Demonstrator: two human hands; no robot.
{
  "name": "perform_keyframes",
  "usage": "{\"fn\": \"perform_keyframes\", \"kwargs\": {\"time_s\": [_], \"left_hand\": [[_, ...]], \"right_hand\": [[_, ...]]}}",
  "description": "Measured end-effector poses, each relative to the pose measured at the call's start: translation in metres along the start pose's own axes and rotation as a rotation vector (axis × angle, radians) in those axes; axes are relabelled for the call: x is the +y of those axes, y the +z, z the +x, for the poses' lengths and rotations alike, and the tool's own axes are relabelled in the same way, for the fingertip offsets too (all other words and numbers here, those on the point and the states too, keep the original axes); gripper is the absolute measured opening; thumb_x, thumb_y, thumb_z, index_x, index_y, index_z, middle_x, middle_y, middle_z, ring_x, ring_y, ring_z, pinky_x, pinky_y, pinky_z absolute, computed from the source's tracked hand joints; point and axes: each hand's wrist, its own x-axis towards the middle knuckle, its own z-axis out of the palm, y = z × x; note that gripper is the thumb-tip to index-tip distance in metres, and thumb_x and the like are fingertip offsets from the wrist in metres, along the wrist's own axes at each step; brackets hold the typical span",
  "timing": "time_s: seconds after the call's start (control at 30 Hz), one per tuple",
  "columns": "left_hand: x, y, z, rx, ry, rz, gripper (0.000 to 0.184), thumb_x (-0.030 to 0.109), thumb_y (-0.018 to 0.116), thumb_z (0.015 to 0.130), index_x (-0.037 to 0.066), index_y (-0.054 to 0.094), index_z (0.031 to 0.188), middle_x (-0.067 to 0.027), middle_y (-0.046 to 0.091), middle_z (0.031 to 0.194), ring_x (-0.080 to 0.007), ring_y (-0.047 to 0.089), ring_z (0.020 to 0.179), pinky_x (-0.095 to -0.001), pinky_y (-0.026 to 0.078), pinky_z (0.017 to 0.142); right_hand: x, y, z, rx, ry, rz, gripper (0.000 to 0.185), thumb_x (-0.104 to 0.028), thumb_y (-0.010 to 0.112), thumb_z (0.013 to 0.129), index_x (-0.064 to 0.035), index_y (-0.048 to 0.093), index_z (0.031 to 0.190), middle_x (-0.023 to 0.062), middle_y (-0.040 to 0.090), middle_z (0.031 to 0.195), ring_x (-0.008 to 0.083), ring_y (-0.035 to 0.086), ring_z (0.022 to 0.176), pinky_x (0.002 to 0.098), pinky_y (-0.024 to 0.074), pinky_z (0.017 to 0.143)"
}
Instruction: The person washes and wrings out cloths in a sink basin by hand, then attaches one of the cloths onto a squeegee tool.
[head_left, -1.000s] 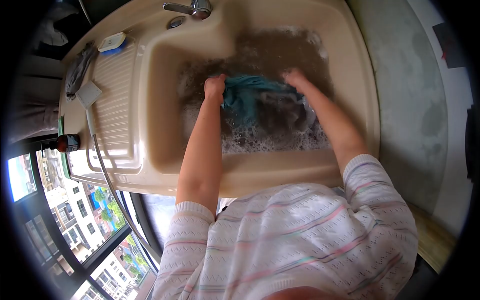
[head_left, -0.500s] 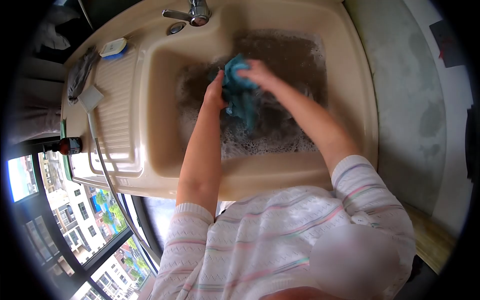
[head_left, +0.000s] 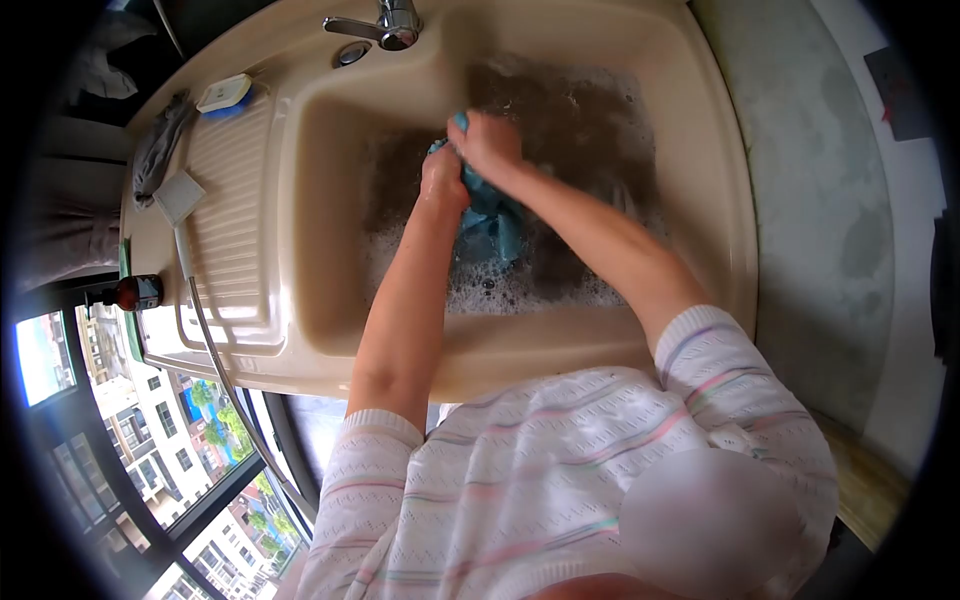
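A wet teal cloth is bunched between my two hands over the sink basin, its lower part hanging into the murky, foamy water. My left hand is closed around the cloth on the left. Against it, my right hand grips the upper part, and a bit of teal shows past its fingers. Some fingertips are hidden by the cloth and by the other hand.
The faucet rises behind the basin. On the ribbed drainboard at left are a blue-and-white brush, a grey cloth and a long-handled white tool. A brown bottle lies near the edge.
My right hand has moved left to meet my left hand. The teal cloth, stretched between them earlier, is now gathered into a bunch.
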Motion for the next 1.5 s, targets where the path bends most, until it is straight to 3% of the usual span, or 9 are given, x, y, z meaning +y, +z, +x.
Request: {"fn": "perform_keyframes", "kwargs": {"time_s": [0.17, 0.23, 0.6, 0.83, 0.97, 1.03, 1.23, 1.37, 1.5], "left_hand": [[-0.021, -0.069, 0.058, -0.809, -0.028, -0.336, 0.02, 0.022, 0.048, 0.082, 0.004, 0.056, 0.087, -0.0086, 0.057, 0.085, -0.0249, 0.057, 0.08, -0.0373, 0.046, 0.064], [0.016, 0.017, -0.032, 0.157, -0.074, 0.084, 0.025, 0.024, 0.051, 0.084, 0.002, 0.056, 0.094, -0.0087, 0.057, 0.089, -0.0244, 0.056, 0.077, -0.0402, 0.047, 0.067], [-0.012, -0.029, 0.004, -0.05, 0.252, 1.118, 0.037, 0.019, 0.067, 0.07, -0.004, 0.058, 0.097, -0.0144, 0.058, 0.098, -0.0228, 0.055, 0.083, -0.0368, 0.045, 0.07], [0.004, -0.045, 0.031, -0.014, -0.204, 0.488, 0.034, 0.017, 0.06, 0.075, 0.0, 0.057, 0.105, -0.0147, 0.052, 0.115, -0.0257, 0.051, 0.099, -0.0367, 0.043, 0.074], [0.017, -0.013, -0.014, -0.015, -0.275, 0.322, 0.046, 0.041, 0.052, 0.081, 0.002, 0.057, 0.103, -0.0133, 0.054, 0.111, -0.0275, 0.053, 0.094, -0.0376, 0.044, 0.076], [0.012, -0.055, 0.018, -0.783, -0.405, -0.214, 0.042, 0.046, 0.047, 0.083, 0.006, 0.058, 0.089, -0.0104, 0.061, 0.083, -0.027, 0.057, 0.078, -0.0387, 0.046, 0.073], [-0.013, -0.059, 0.037, -0.814, 0.125, -0.413, 0.033, 0.034, 0.037, 0.088, 0.007, 0.055, 0.093, -0.0103, 0.058, 0.09, -0.0242, 0.055, 0.084, -0.0359, 0.047, 0.071], [0.005, 0.011, 0.0, 0.021, 0.02, 0.029, 0.022, 0.026, 0.047, 0.086, 0.008, 0.055, 0.096, -0.0083, 0.057, 0.094, -0.024, 0.054, 0.088, -0.0353, 0.045, 0.074], [0.01, -0.009, 0.0, -0.34, -0.034, -0.204, 0.026, 0.028, 0.044, 0.088, 0.008, 0.054, 0.102, -0.0089, 0.057, 0.094, -0.0233, 0.053, 0.088, -0.0361, 0.044, 0.076]], "right_hand": [[-0.024, -0.01, -0.046, 0.001, -0.098, 0.064, 0.033, -0.038, 0.055, 0.077, -0.0058, 0.058, 0.072, 0.0179, 0.059, 0.07, 0.0369, 0.057, 0.066, 0.0446, 0.0452, 0.059], [0.021, 0.003, -0.006, -0.04, 0.154, 0.106, 0.042, -0.047, 0.055, 0.076, -0.0057, 0.059, 0.071, 0.0184, 0.059, 0.073, 0.0364, 0.058, 0.069, 0.0434, 0.0455, 0.06], [0.105, -0.029, -0.02, -0.277, 0.088, -0.052, 0.053, -0.046, 0.064, 0.07, -0.0045, 0.058, 0.103, 0.0166, 0.059, 0.1, 0.0332, 0.057, 0.092, 0.0341, 0.046, 0.078], [0.149, -0.036, 0.01, -0.151, 0.494, 0.552, 0.046, -0.033, 0.069, 0.07, -0.0017, 0.059, 0.102, 0.012, 0.063, 0.092, 0.0203, 0.061, 0.079, 0.0326, 0.0479, 0.071], [0.029, -0.012, -0.029, -0.235, -0.084, 0.387, 0.028, -0.024, 0.069, 0.069, -0.0079, 0.062, 0.091, 0.0106, 0.062, 0.087, 0.02, 0.061, 0.072, 0.0315, 0.0471, 0.063], [-0.033, -0.028, -0.055, -0.125, -0.343, 0.365, 0.027, -0.027, 0.069, 0.067, -0.0065, 0.061, 0.082, 0.0111, 0.059, 0.079, 0.0261, 0.059, 0.069, 0.0349, 0.0462, 0.063], [-0.044, -0.012, -0.032, -0.165, -0.137, -0.004, 0.032, -0.038, 0.057, 0.075, -0.0068, 0.06, 0.077, 0.0156, 0.059, 0.073, 0.0329, 0.058, 0.07, 0.0415, 0.0458, 0.063], [0.016, -0.001, 0.019, -0.018, 0.033, -0.016, 0.031, -0.038, 0.054, 0.076, -0.0081, 0.059, 0.074, 0.0166, 0.059, 0.071, 0.0359, 0.057, 0.065, 0.0435, 0.0457, 0.059], [-0.024, -0.022, -0.022, -0.036, -0.023, -0.046, 0.026, -0.034, 0.055, 0.075, -0.0082, 0.059, 0.073, 0.0144, 0.06, 0.072, 0.0356, 0.057, 0.064, 0.0429, 0.0462, 0.059]]}}
